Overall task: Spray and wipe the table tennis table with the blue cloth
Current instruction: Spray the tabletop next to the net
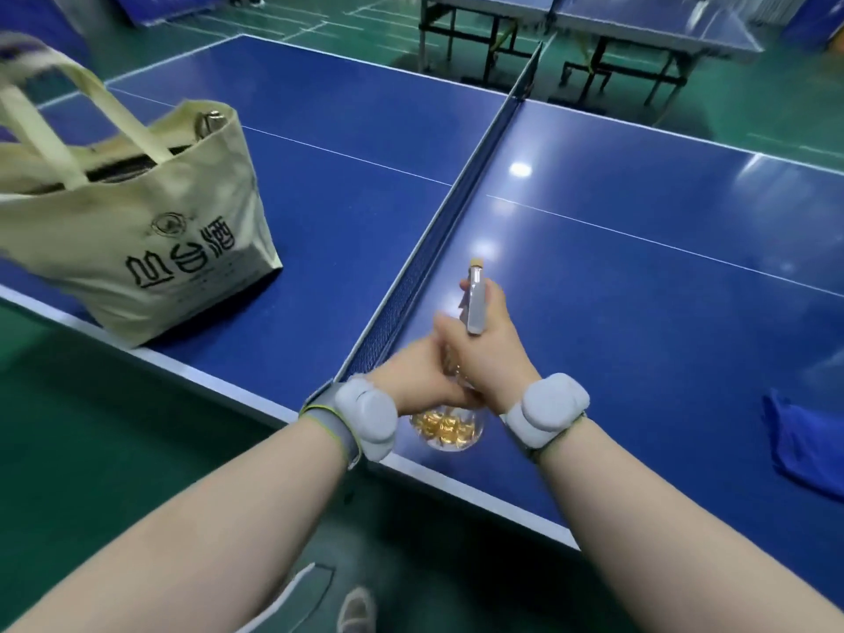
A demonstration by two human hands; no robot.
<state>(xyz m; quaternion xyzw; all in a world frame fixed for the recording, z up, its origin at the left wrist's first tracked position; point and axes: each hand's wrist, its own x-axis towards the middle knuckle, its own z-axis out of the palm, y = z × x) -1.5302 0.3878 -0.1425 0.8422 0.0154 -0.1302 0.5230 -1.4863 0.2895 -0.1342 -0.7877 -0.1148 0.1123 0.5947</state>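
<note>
Low in the middle of the frame, both hands meet on a clear plastic spray bottle [450, 430] with golden-yellow contents showing in its rounded base. The left hand [422, 381] is curled round the bottle's body, just above that base. The right hand [484, 344] is wrapped round the neck, under the grey sprayer head [476, 303], which sticks up past the knuckles and points towards the upper part of the frame. Whether a finger presses the trigger cannot be told. Each wrist carries a grey band with a pale rounded device [367, 418].

The bottle is held over the near edge of the dark blue table tennis tabletop [639, 312], just right of the dark net [438, 249], which runs from the hands up towards the top centre. The crumpled blue cloth [804, 445] lies on the tabletop at the lower right edge of the frame, well apart from both hands.

On the left half of the tabletop stands a cream canvas tote bag [150, 249] with dark printed characters and long handles. More blue table tennis tables [639, 20] stand on the green floor [91, 427] in the upper right.
</note>
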